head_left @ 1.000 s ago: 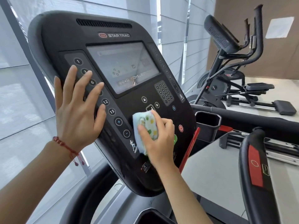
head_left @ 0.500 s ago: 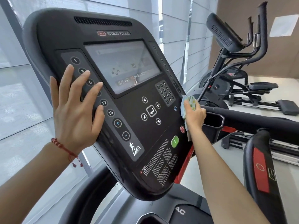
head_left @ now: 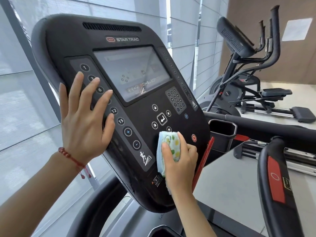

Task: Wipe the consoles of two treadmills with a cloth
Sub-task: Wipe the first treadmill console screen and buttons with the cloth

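Gym room: grey window blinds (head_left: 20, 106) behind the treadmill, pale floor, brown wall at right with a white sheet (head_left: 297, 29) taped to it. An elliptical (head_left: 239, 79) stands in the right background.

Console (head_left: 71, 40): black, tilted toward the camera, fills centre frame. Printed "STAR TRAC" above the screen (head_left: 131, 74). Left key column reads 1, 3, 6, 12, 15, then plus and minus, with a runner-on-incline icon below. Number keypad right of the screen; arrow keys around an enter key beneath it. Red stop button (head_left: 193, 138) at lower right. A warning label in fine print near the bottom edge, unreadable.

Left hand (head_left: 83, 124): flat on the console's left side, fingers spread and extended, covering part of the key column. It grips nothing. Red cord bracelet (head_left: 71, 157) on the wrist.

Right hand (head_left: 179, 159): forearm enters from below, hand pressed to the lower middle of the console, fingers curled closed over the cloth (head_left: 171, 142). The cloth is folded, white with yellow and green dots and a blue edge. It pokes out above and left of the fingers, just below the lowest arrow key and left of the stop button. The thumb lies across its front.
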Demonstrator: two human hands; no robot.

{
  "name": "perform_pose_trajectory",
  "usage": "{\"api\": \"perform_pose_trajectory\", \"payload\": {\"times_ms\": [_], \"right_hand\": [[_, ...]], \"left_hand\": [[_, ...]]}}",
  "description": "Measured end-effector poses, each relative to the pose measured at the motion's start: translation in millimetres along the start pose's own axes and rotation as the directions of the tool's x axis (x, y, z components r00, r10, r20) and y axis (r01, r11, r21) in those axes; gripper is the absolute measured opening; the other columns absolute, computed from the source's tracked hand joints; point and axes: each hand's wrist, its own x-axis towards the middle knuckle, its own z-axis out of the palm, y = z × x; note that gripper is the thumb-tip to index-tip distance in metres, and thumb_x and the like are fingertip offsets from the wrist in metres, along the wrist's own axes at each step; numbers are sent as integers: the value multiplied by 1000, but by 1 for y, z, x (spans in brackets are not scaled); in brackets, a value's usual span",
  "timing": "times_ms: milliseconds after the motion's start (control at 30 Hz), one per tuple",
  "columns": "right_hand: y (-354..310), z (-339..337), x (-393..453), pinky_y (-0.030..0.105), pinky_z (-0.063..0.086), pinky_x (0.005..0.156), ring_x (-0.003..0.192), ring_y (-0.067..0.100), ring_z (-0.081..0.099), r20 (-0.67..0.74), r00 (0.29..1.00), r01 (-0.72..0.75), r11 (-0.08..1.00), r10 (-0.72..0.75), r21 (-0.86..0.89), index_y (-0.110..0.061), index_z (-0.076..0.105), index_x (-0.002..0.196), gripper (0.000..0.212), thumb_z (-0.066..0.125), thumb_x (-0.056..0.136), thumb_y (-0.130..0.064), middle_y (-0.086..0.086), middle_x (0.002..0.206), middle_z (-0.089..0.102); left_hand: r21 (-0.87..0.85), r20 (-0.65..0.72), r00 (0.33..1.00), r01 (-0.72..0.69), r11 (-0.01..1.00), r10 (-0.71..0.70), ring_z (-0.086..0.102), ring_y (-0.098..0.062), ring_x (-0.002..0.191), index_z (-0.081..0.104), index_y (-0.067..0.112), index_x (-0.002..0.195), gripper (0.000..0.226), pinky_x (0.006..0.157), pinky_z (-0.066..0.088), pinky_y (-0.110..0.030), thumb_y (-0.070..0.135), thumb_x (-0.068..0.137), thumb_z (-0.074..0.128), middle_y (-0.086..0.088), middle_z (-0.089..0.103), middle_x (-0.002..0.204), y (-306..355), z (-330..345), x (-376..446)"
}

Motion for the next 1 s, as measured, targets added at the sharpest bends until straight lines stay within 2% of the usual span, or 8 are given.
{"api": "perform_pose_trajectory", "payload": {"times_ms": [100, 233, 333, 433, 533, 700, 867, 1000], "right_hand": [[5, 1, 38, 24, 30, 92, 107, 11, 37, -29, 995, -93, 996, 93, -2, -33, 45, 134, 55, 53, 83, -51, -9, 106, 36], [16, 2, 109, 38, 32, 101, 120, 26, 39, -82, 963, -260, 965, 256, -38, -31, 44, 136, 55, 47, 86, -54, 7, 121, 43], [23, 5, 155, 42, 32, 104, 123, 31, 38, -120, 936, -340, 939, 332, -58, -27, 43, 137, 59, 43, 86, -58, 14, 128, 43], [23, 9, 185, 44, 32, 103, 123, 35, 39, -144, 922, -372, 926, 359, -69, -25, 44, 136, 60, 41, 86, -59, 17, 130, 43], [15, 16, 207, 44, 32, 102, 121, 35, 39, -157, 914, -387, 919, 373, -70, -23, 47, 133, 60, 41, 86, -59, 19, 131, 43], [-24, 40, 238, 46, 28, 105, 127, 34, 34, -105, 955, -285, 957, 278, -61, -21, 43, 136, 62, 39, 88, -60, 18, 138, 38], [-91, 72, 268, 44, 29, 103, 124, 33, 36, -39, 993, -114, 992, 112, -49, -20, 42, 136, 64, 33, 89, -62, 17, 134, 39], [-145, 99, 284, 48, 27, 107, 125, 33, 35, 32, 999, 36, 999, -35, -38, -21, 43, 136, 67, 29, 88, -65, 16, 135, 39]], "left_hand": [[28, 14, 999, -33, 999, 32, 25, -41, 134, 61, -1, 117, 46, 113, 5, -52, 29, 87, 42, -23, 48, 131, -2, -2, 1], [62, 27, 988, -155, 986, 154, 36, -39, 128, 63, 1, 115, 46, 110, 17, -56, 34, 89, 45, -21, 52, 129, -13, -6, 8], [55, 62, 948, -315, 947, 312, 42, -36, 125, 64, 0, 114, 48, 105, 26, -57, 36, 91, 42, -22, 53, 129, -34, -11, 26], [53, 138, 882, -460, 886, 450, 47, -36, 121, 65, 0, 114, 53, 104, 29, -55, 39, 94, 35, -21, 56, 126, -55, -14, 49], [46, 156, 851, -514, 856, 502, 55, -35, 115, 68, 5, 111, 53, 102, 32, -53, 37, 94, 31, -17, 60, 122, -59, -10, 57], [1, 99, 860, -503, 864, 501, 56, -35, 113, 70, 6, 108, 50, 98, 37, -49, 31, 91, 30, -14, 62, 120, -58, -7, 54], [2, 88, 886, -458, 889, 456, 59, -44, 105, 72, 0, 99, 69, 88, 36, -51, 34, 99, 13, -21, 64, 112, -53, -5, 57], [9, 82, 885, -460, 888, 458, 59, -45, 104, 72, -1, 98, 70, 86, 36, -51, 34, 99, 11, -22, 64, 111, -54, -4, 58]]}}
